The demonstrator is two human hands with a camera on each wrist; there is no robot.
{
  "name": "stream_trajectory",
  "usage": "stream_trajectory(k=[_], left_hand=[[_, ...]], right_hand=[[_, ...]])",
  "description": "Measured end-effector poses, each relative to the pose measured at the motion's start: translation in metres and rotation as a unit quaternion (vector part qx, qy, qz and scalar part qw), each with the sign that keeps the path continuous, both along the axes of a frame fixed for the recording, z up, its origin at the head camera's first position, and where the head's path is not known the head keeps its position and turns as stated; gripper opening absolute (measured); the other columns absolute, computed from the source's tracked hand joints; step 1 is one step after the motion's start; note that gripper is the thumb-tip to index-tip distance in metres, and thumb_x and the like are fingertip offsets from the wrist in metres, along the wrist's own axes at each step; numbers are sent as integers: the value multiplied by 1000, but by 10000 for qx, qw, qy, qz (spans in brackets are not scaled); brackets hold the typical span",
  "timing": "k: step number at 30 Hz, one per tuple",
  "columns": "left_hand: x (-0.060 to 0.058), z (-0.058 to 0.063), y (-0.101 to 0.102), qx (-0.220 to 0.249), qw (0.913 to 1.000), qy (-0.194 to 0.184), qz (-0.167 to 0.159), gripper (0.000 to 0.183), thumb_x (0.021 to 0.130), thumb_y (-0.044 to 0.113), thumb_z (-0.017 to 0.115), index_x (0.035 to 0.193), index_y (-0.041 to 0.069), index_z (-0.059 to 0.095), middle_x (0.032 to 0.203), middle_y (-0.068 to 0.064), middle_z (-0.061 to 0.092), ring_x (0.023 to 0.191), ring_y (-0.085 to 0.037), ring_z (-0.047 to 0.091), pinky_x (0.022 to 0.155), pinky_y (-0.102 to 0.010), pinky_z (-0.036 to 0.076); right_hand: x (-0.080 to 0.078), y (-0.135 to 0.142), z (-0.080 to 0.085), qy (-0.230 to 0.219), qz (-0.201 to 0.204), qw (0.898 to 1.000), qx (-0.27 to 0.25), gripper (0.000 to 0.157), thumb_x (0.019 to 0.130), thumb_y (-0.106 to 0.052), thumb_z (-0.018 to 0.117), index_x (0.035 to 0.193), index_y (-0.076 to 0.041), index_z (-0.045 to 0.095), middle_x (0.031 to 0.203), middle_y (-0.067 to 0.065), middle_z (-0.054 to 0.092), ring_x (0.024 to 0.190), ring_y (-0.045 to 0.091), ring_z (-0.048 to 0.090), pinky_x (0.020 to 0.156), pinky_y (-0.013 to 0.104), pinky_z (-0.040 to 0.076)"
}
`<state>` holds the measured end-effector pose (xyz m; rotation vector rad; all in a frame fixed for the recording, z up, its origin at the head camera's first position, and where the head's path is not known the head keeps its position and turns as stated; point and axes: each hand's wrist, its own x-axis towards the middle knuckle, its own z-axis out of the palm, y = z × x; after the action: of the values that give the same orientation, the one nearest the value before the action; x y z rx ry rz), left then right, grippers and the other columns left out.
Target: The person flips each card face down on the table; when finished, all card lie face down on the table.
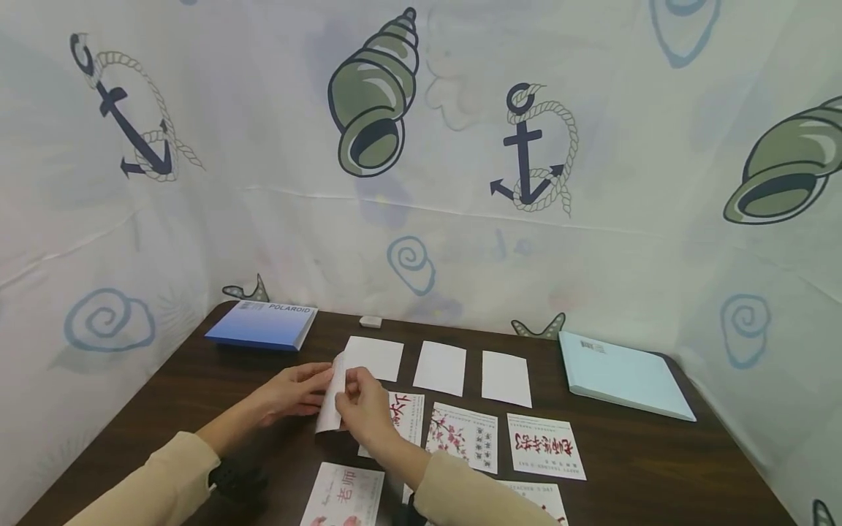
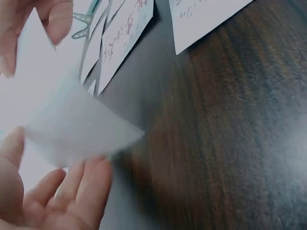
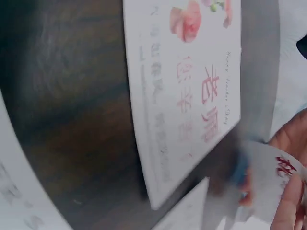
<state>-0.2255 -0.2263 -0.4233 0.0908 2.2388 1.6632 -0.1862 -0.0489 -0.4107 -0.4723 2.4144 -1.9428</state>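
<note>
Both hands hold a bent white card [image 1: 331, 402] over the table's left half. My left hand [image 1: 289, 394] grips its left side, thumb on one face and fingers on the other. My right hand [image 1: 370, 409] pinches its upper right edge. The plain face of the card [image 2: 72, 124] shows in the left wrist view; red writing marks the other face in the right wrist view. Beneath my right wrist lies a card with red characters [image 1: 411, 416], partly covered. Closer in lies a card with pink flowers [image 3: 187, 96].
Behind the hands lie three blank white cards [image 1: 439, 367]. A blossom card [image 1: 463, 438] and a red-lettered card [image 1: 546, 446] lie right of them. A blue POLAROID box [image 1: 263, 326], a small white block [image 1: 370, 321] and a pale blue box [image 1: 625, 376] stand farther back, before patterned cloth.
</note>
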Motion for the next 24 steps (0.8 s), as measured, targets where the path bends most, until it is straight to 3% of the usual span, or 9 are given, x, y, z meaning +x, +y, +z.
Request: stream_trajectory(k=[4, 8, 18, 24], left_hand=[[3, -1, -7, -741, 9943, 470, 608, 62, 87, 29, 67, 131, -8, 44, 118, -27, 57, 93, -27, 63, 82, -44, 53], [5, -5, -11, -1430, 9818, 832, 928, 54, 80, 20, 75, 120, -9, 54, 99, -18, 65, 79, -18, 62, 72, -38, 56], [10, -14, -14, -2814, 9417, 1620, 884, 40, 74, 13, 79, 104, -6, 60, 79, -7, 61, 69, -17, 54, 59, -30, 49], [11, -14, -13, -3098, 9268, 1958, 820, 38, 71, 12, 79, 100, -5, 61, 75, -6, 59, 65, -17, 52, 56, -30, 45]], right_hand=[[-1, 2, -7, -422, -270, 9983, -291, 25, 84, 5, 59, 108, 5, 54, 75, 2, 55, 58, 8, 57, 47, 24, 51], [-2, 2, -18, -883, -465, 9947, -243, 24, 82, 6, 62, 104, 4, 53, 68, 1, 52, 47, 7, 51, 44, 25, 50], [-4, -6, -36, -1250, -319, 9908, 415, 25, 78, 9, 65, 90, -1, 47, 58, 5, 58, 36, 6, 51, 40, 25, 49], [-7, -7, -31, -1381, -207, 9880, 664, 30, 76, 8, 69, 89, -2, 43, 54, 11, 59, 37, 12, 57, 39, 27, 49]])
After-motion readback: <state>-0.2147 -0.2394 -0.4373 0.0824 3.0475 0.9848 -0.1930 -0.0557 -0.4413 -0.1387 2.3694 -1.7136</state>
